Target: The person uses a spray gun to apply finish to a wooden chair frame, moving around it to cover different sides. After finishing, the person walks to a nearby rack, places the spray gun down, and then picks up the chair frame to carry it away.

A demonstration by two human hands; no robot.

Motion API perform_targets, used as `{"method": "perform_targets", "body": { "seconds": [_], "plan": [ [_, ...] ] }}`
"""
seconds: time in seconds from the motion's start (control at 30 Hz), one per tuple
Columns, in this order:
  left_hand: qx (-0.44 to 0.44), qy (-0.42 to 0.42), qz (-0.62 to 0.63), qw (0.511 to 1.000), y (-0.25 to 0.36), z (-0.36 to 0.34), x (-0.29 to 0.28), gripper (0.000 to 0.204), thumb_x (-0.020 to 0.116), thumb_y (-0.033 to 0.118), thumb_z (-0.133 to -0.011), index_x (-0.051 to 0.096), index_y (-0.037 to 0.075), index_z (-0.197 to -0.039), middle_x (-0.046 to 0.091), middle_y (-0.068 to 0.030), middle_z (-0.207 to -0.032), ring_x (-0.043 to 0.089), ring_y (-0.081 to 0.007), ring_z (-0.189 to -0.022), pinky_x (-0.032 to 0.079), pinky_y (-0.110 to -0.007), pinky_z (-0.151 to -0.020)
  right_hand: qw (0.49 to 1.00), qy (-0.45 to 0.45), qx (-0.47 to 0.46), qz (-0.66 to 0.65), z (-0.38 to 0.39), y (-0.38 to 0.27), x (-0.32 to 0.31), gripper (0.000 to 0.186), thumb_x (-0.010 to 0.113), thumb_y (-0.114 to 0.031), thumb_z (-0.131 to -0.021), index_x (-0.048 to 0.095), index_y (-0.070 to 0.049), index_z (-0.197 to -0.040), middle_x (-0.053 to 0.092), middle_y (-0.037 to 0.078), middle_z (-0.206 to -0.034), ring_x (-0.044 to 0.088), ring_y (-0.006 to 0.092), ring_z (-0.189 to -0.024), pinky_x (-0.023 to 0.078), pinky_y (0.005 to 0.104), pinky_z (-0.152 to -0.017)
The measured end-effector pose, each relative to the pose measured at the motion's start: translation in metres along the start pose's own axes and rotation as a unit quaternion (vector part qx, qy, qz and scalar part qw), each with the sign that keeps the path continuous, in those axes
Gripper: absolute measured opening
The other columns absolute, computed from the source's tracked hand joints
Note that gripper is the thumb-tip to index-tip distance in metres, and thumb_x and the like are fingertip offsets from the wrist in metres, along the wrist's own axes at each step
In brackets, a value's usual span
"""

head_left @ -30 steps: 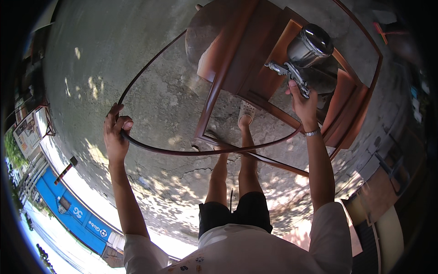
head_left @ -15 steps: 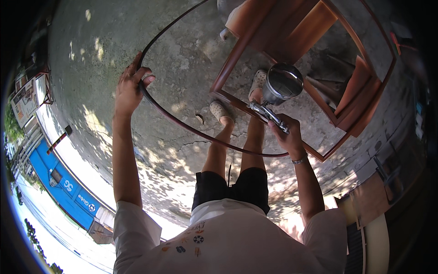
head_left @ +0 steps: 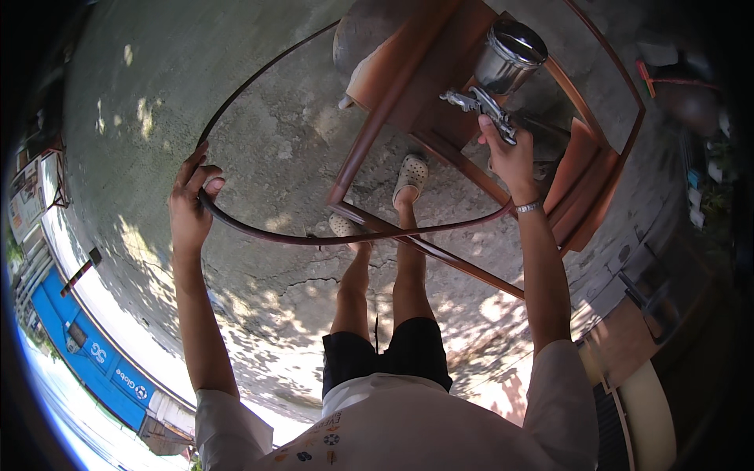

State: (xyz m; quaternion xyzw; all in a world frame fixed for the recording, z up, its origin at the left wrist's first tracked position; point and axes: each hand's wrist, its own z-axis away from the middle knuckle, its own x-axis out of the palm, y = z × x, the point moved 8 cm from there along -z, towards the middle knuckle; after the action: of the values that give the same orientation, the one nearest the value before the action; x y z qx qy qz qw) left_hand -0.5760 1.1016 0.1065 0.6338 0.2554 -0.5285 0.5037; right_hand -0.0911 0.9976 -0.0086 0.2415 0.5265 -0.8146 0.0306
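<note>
My right hand (head_left: pixel 512 163) is closed round the handle of a silver paint spray gun (head_left: pixel 488 108). A shiny metal cup (head_left: pixel 506 64) moves with the gun and sits just beyond it, over a reddish-brown wooden piece of furniture (head_left: pixel 367 141) with an open frame. Out to the left, my left hand (head_left: pixel 193 206) grips a dark brown hose (head_left: pixel 306 239). The hose sags in a curve across the front of the frame to my right wrist; another stretch runs up and away from my left hand.
Cracked concrete ground (head_left: pixel 259 149) lies under everything. My feet, in beige clogs (head_left: pixel 411 177), stand close to the frame's near corner. A rounded grey object (head_left: pixel 361 43) is behind the frame at the top. A red-handled thing (head_left: pixel 646 78) lies far right.
My right hand has carried the spray gun and cup forward, up over the wooden piece. My left hand has shifted left with the hose. The view has moved, so the furniture appears shifted.
</note>
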Motion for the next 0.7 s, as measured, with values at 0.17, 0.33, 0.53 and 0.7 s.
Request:
{"method": "perform_targets", "body": {
  "seconds": [0.17,0.33,0.53,0.7],
  "plan": [
    [-0.008,0.012,-0.007,1.000,0.021,-0.020,0.004,0.025,0.066,0.030,-0.092,0.068,0.006,-0.088,0.070,-0.0111,-0.117,0.068,-0.0331,-0.104,0.055,-0.042,-0.081,0.997,0.076,0.006,-0.001,-0.120,-0.010,-0.050,0.044,0.066,-0.041,-0.096,0.068,0.000,-0.081,0.061,0.002,-0.060,0.046,0.0060,-0.038,0.031,0.0254,-0.035],
    [-0.044,0.022,-0.011,0.999,0.041,-0.043,0.011,0.028,0.064,0.032,-0.093,0.067,0.007,-0.083,0.073,-0.0101,-0.108,0.069,-0.0327,-0.096,0.054,-0.041,-0.075,0.992,0.118,0.020,0.035,-0.211,-0.018,-0.096,0.045,0.066,-0.044,-0.095,0.069,0.000,-0.085,0.064,0.005,-0.066,0.047,0.0090,-0.037,0.033,0.0272,-0.036],
    [-0.068,0.039,-0.023,0.997,0.062,-0.067,0.014,0.003,0.067,0.012,-0.083,0.066,0.011,-0.080,0.075,-0.0069,-0.100,0.072,-0.0302,-0.081,0.055,-0.038,-0.064,0.980,0.189,-0.024,0.065,-0.288,-0.031,-0.135,0.051,0.066,-0.049,-0.093,0.073,0.001,-0.085,0.068,0.008,-0.067,0.052,0.0129,-0.039,0.036,0.0302,-0.038],
    [-0.096,0.037,-0.027,0.994,0.075,-0.076,0.016,0.004,0.067,0.007,-0.080,0.064,0.010,-0.079,0.075,-0.0066,-0.099,0.072,-0.0297,-0.079,0.054,-0.037,-0.062,0.969,0.212,-0.011,0.130,-0.330,-0.051,-0.156,0.055,0.067,-0.053,-0.089,0.073,0.002,-0.083,0.068,0.009,-0.065,0.057,0.0157,-0.042,0.043,0.0317,-0.041]
  ]
}}
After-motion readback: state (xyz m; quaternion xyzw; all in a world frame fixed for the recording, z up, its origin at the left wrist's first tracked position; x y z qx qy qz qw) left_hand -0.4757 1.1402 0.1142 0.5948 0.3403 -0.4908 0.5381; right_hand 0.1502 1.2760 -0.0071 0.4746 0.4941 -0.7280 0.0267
